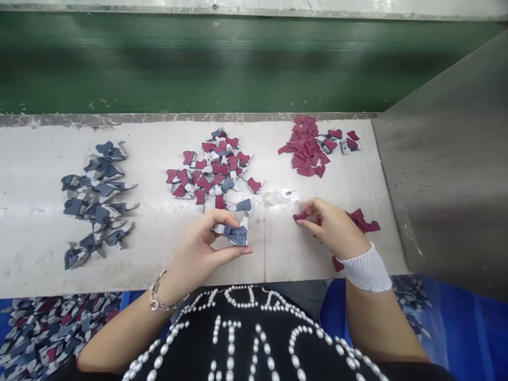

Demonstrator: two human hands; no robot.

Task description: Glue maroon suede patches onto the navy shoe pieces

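My left hand (pixel 202 248) pinches a grey-and-white plastic piece (pixel 237 234) between thumb and fingers, its dark hollow side turned up. Between the fingertips of my right hand (pixel 333 225) is a small maroon piece (pixel 300 216), held just over the white table. Beside and partly under that hand lie loose maroon pieces (pixel 363 221). A heap of grey-and-white parts with maroon faces (pixel 216 169) sits beyond my left hand. Next to it, close to my fingers, rests a part with a bare grey face (pixel 243 205).
At the left lies a group of grey-and-white parts (pixel 99 196). A pile of flat maroon pieces (pixel 305 148) is at the back right. A metal panel (pixel 448 159) bounds the right side, and a green surface (pixel 238 63) runs behind the table (pixel 166 264). Below left is a bin of parts (pixel 51 328).
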